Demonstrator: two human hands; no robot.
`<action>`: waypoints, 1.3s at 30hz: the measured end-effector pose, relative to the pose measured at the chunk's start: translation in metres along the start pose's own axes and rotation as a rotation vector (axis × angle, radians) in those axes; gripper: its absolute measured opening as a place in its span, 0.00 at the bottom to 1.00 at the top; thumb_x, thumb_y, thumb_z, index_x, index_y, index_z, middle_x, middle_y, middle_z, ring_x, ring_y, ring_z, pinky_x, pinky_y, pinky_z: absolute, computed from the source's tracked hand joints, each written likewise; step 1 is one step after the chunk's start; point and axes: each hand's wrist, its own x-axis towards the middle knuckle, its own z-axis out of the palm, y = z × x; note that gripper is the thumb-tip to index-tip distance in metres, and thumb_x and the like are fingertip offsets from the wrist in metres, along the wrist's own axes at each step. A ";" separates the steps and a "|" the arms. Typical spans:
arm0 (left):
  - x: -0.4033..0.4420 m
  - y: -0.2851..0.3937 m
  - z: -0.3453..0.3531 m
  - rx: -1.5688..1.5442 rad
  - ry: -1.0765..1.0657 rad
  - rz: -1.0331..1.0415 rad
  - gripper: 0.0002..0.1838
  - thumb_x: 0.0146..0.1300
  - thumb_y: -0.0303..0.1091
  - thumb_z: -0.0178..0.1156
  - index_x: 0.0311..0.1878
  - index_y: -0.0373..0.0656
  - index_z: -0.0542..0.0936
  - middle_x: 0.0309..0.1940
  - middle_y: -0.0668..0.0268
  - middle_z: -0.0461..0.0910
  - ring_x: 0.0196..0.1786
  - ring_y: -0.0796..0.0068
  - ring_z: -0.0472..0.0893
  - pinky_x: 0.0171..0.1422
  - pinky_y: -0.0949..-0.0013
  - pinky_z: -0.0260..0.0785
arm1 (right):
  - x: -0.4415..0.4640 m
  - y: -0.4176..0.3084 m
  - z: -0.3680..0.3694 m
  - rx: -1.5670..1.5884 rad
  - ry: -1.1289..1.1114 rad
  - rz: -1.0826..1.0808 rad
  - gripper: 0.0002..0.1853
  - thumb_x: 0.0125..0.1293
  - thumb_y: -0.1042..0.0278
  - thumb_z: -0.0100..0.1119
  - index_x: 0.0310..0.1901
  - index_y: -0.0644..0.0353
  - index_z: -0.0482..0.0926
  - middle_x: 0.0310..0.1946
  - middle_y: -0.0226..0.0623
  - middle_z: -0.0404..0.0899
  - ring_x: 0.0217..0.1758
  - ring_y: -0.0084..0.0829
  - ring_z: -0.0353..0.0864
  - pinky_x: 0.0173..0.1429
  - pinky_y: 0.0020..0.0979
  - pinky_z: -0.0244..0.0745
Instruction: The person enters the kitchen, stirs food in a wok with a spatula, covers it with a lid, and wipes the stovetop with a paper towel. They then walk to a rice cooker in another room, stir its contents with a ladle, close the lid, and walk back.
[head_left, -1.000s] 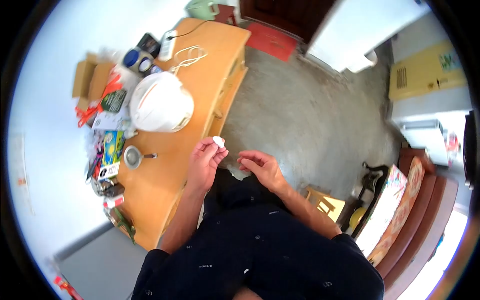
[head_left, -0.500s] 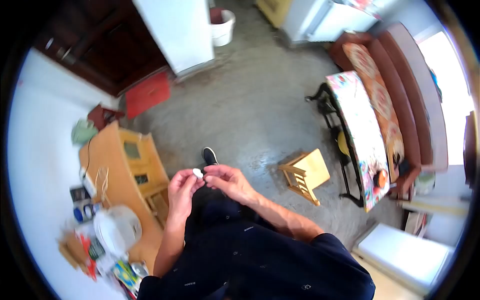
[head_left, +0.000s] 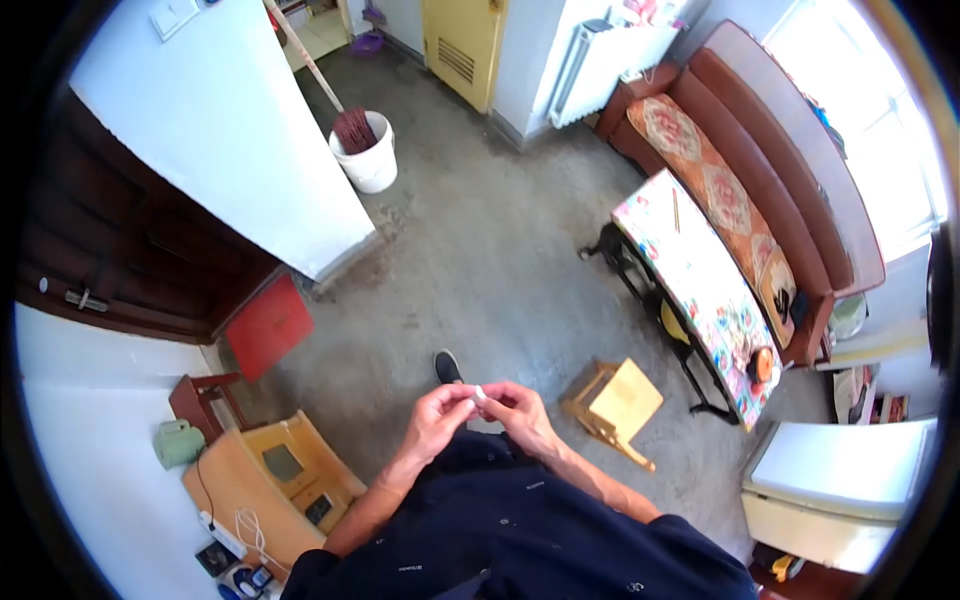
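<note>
A small white object [head_left: 479, 393] is pinched between the fingertips of both hands, in front of the dark shirt. My left hand [head_left: 437, 420] is closed on its left side, thumb against the fingers. From the right, my right hand [head_left: 518, 410] grips it too, and the fingertips of the two hands meet. What the object is cannot be made out; the fingers cover part of it. Beyond the hands, a dark shoe [head_left: 448, 366] shows on the grey floor.
A wooden chair [head_left: 622, 402] stands at the right, beside a long table [head_left: 700, 270] with a floral cover and a brown sofa [head_left: 735, 130]. At the lower left is a wooden cabinet [head_left: 240, 480]. A white bucket [head_left: 370, 168] holding a mop stands farther off.
The view has swung right, away from the cabinet top with its white container. My right hand has come up to my left hand and now holds the white object with it.
</note>
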 end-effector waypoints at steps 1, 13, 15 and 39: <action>0.019 0.014 -0.003 0.020 -0.048 0.004 0.11 0.72 0.24 0.57 0.55 0.33 0.78 0.48 0.61 0.83 0.48 0.74 0.83 0.58 0.69 0.78 | 0.017 -0.014 -0.002 -0.013 0.046 0.017 0.13 0.69 0.67 0.65 0.50 0.67 0.82 0.38 0.34 0.84 0.37 0.22 0.81 0.45 0.25 0.77; 0.232 0.133 -0.075 0.102 0.125 0.003 0.12 0.66 0.38 0.69 0.39 0.37 0.83 0.32 0.68 0.83 0.32 0.83 0.80 0.42 0.76 0.75 | 0.150 -0.095 -0.086 0.205 0.565 -0.030 0.11 0.67 0.71 0.64 0.48 0.65 0.82 0.34 0.31 0.83 0.33 0.22 0.81 0.41 0.27 0.79; 0.261 0.152 -0.088 0.028 0.197 -0.028 0.14 0.68 0.41 0.66 0.41 0.37 0.82 0.33 0.66 0.84 0.33 0.80 0.81 0.43 0.74 0.77 | 0.172 -0.107 -0.103 0.219 0.634 -0.013 0.09 0.67 0.71 0.64 0.46 0.63 0.82 0.33 0.30 0.83 0.32 0.21 0.80 0.39 0.25 0.78; 0.594 0.334 -0.232 -0.238 1.071 0.337 0.13 0.59 0.18 0.68 0.47 0.31 0.82 0.42 0.61 0.84 0.44 0.73 0.82 0.51 0.74 0.76 | 0.764 -0.457 -0.078 -0.061 -0.049 -0.174 0.11 0.66 0.68 0.66 0.46 0.65 0.82 0.35 0.31 0.83 0.34 0.22 0.80 0.42 0.26 0.77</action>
